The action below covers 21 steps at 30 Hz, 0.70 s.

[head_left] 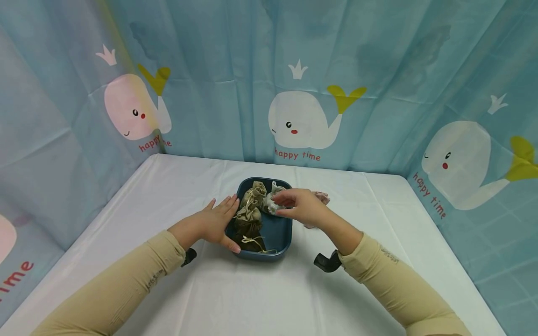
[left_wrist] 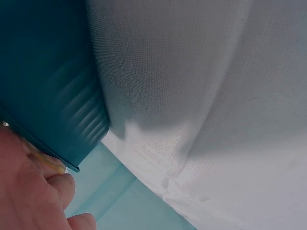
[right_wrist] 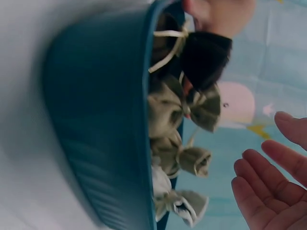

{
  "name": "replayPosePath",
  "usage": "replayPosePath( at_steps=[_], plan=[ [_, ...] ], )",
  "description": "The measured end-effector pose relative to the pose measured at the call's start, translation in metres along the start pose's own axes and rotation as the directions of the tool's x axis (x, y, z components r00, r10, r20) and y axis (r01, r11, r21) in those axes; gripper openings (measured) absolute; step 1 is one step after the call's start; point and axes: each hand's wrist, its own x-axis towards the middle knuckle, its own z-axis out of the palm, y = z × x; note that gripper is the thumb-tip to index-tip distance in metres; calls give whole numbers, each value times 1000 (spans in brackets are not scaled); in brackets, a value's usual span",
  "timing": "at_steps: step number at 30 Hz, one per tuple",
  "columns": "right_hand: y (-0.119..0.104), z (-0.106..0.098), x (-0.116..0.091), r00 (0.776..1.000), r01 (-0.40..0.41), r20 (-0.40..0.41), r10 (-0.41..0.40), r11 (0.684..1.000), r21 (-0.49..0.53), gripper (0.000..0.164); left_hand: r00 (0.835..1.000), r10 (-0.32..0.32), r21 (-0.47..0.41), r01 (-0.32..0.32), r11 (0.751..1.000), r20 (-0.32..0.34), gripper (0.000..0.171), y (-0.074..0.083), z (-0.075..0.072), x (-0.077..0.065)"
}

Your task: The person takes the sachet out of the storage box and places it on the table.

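A dark blue bin holds several small drawstring pouches. Along its left side lie a dark brown pouch with a pale cord and two khaki pouches; a white-grey pouch sits at the far end. My left hand rests against the bin's left rim, fingers straight and thumb spread toward the near corner. The left wrist view shows its fingers at the bin's edge. Over the right side of the bin hovers my right hand, its fingers loosely bent and nothing in them, close to the white-grey pouch.
A pinkish cloth item lies on the white-covered table right of the bin, partly hidden behind my right hand. Light blue curtains with whale prints stand along the table's back and sides.
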Motion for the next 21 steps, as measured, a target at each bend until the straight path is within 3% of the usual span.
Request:
replayPosePath(
  at_steps=[10, 21],
  plan=[
    [-3, 24, 9, 989, 58, 135, -57, 998, -5, 37, 1000, 4, 1, -4, 1000, -2, 136, 0, -1, 0],
    [-3, 44, 13, 982, 87, 177, -69, 991, -97, 40, 1000, 0, -1, 0, 1000, 0, 136, 0, 0, 0]
  ],
)
